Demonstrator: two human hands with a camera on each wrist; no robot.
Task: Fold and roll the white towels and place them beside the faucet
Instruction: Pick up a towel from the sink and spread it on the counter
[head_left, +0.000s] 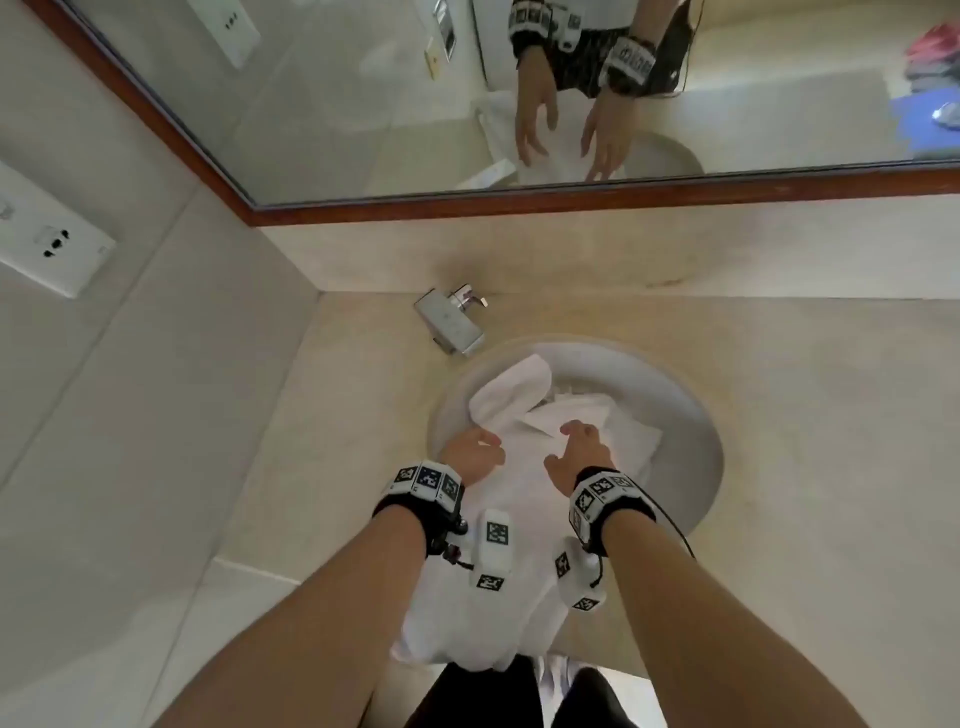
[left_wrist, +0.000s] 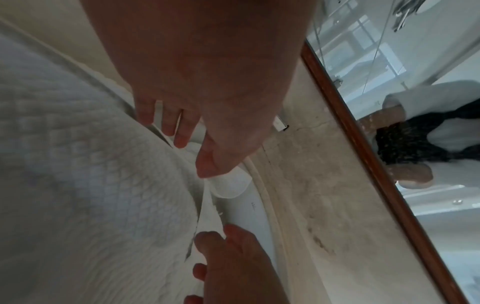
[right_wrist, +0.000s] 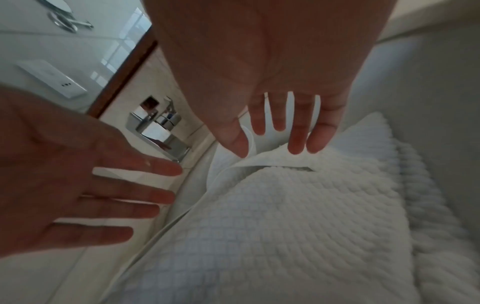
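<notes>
A white waffle-weave towel (head_left: 519, 545) lies stretched from the round sink basin (head_left: 691, 415) across the counter and hangs over its front edge. More white towels (head_left: 613, 421) are bunched in the basin, one of them a rolled-looking bundle (head_left: 514, 389) near the faucet (head_left: 452, 322). My left hand (head_left: 475, 452) is at the towel's left border, fingers spread and straight. My right hand (head_left: 579, 447) hovers over the towel's far end; in the right wrist view its fingertips (right_wrist: 296, 144) reach a lifted edge of the towel (right_wrist: 285, 205). Neither hand grips anything.
The beige counter (head_left: 831, 441) extends right of the basin and left toward the tiled wall. A wood-framed mirror (head_left: 363, 104) runs along the back. A white socket plate (head_left: 47, 244) is on the left wall. My legs stand below the counter's front edge.
</notes>
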